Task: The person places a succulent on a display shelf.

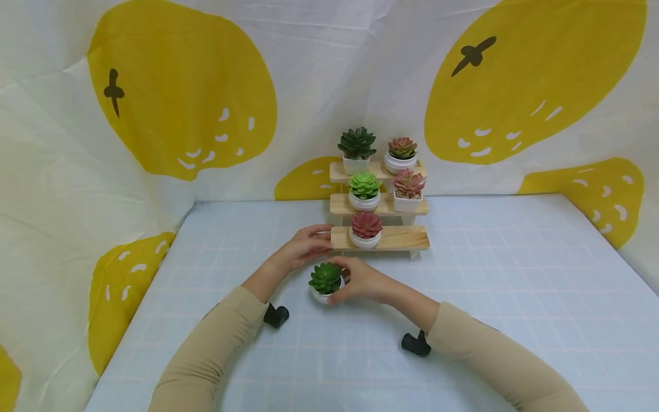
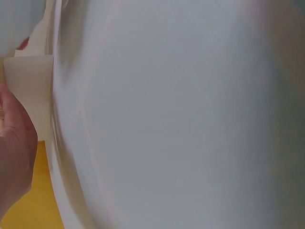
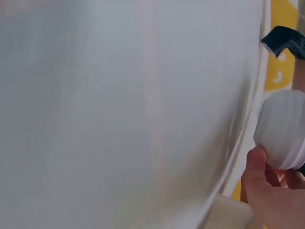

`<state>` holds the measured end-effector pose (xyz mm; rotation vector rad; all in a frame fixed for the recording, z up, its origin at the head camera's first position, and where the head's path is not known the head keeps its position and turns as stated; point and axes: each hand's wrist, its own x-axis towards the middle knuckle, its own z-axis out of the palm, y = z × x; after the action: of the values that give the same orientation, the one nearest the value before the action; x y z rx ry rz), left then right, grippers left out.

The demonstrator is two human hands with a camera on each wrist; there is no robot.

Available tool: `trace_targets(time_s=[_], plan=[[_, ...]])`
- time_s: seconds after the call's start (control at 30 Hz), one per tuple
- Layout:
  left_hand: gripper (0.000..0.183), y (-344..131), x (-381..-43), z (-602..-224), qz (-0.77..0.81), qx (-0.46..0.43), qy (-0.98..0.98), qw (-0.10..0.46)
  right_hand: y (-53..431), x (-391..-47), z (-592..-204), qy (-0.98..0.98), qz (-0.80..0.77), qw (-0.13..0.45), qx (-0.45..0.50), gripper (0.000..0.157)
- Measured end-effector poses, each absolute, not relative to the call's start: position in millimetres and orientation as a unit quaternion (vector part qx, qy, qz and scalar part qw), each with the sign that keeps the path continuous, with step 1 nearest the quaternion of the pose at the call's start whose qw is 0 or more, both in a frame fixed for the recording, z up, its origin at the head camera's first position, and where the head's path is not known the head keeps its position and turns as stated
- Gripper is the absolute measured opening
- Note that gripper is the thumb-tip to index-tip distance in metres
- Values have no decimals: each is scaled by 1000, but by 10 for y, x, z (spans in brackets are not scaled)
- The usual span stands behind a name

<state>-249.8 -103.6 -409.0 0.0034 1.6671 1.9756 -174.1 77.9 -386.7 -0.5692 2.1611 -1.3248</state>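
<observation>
In the head view, my right hand [image 1: 360, 280] grips a small potted green succulent [image 1: 326, 278] by its round white pot, fingers and thumb on opposite sides of the rim. The right wrist view shows the ribbed white pot [image 3: 280, 129] from low down, with the thumb against it. My left hand [image 1: 305, 247] reaches to the left end of a three-tier wooden plant stand [image 1: 404, 237], its fingers fairly straight and right at the lowest shelf. A dark red succulent [image 1: 366, 225] in a white pot sits on that shelf, just right of those fingers.
The middle shelf bears a bright green succulent [image 1: 364, 186] and a pink one [image 1: 409, 186]. On top stand a dark green succulent [image 1: 357, 146] and a reddish one [image 1: 401, 150]. Behind the pale blue tablecloth [image 1: 499, 274] hangs a white curtain [image 1: 329, 68] with yellow fruit shapes.
</observation>
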Motion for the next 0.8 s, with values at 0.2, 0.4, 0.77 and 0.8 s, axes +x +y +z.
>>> trace_targets(time_s=[0.2,0.4,0.77,0.8], plan=[[55,-1038,-2500,-4088,731,6,625,273,900,-1708,-3803,795,-505,265,-209,66],[55,-1038,-2504,-4090,735,3,618,277,1026,-1699,-3768,787,-524,255,-205,62],[55,-1027,-2499,-4097,734,-2,620,277,1255,-1642,-3732,787,-539,232,-189,64],[55,-1027,-2495,-4094,734,-4,620,277,1275,-1641,-3728,788,-540,230,-186,63]])
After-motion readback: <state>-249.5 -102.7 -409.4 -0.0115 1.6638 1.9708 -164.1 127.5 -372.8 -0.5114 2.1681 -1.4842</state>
